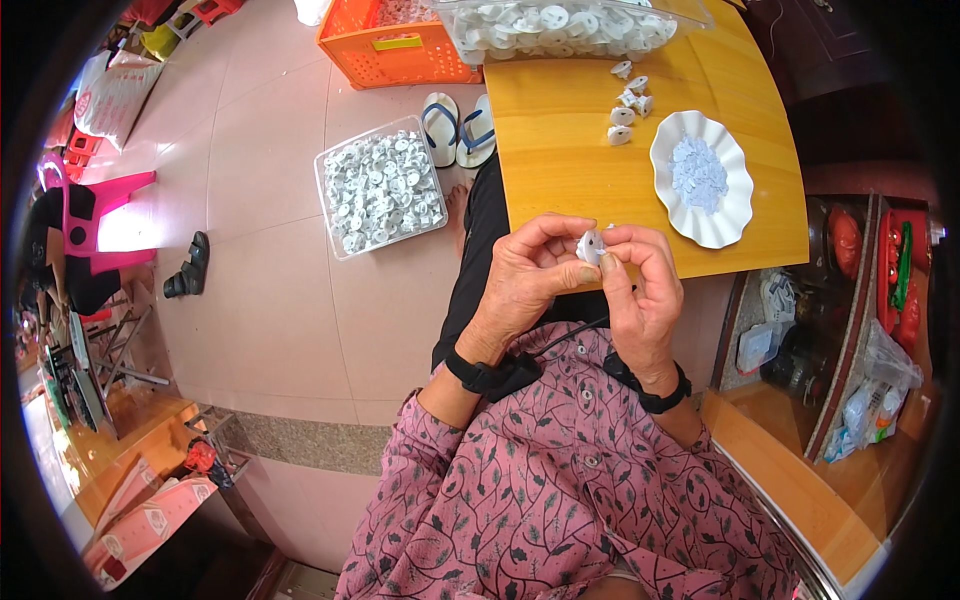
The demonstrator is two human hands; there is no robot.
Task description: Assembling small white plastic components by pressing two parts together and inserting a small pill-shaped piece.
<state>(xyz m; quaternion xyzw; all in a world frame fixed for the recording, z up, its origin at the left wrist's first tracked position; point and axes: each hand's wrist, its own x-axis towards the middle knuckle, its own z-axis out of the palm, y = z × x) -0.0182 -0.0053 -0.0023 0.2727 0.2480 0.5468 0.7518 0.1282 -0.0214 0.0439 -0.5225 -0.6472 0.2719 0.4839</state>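
Holding a small white plastic part (pixel 590 246) between both hands, we see it at the near edge of the table (pixel 560 150), just above the lap. The left hand (pixel 528 272) pinches it with thumb and curled fingers closed on its left side; the right hand (pixel 640 290) clamps its right side, thumb pressed to it. The part looks round and pale, disc-like, mostly hidden by fingertips, so we cannot tell its finer shape. Both wrists wear black bands. On the table, well apart from the hands, stands a white scalloped plate (pixel 725 215) with a heap of tiny bluish-white pieces (pixel 697 173), and near it a few loose white parts (pixel 628 100). At the far edge lies a clear tray (pixel 560 25) full of similar parts. On the floor sits a clear bin (pixel 382 188) of white parts, beside sandals (pixel 458 128) and an orange crate (pixel 385 45).
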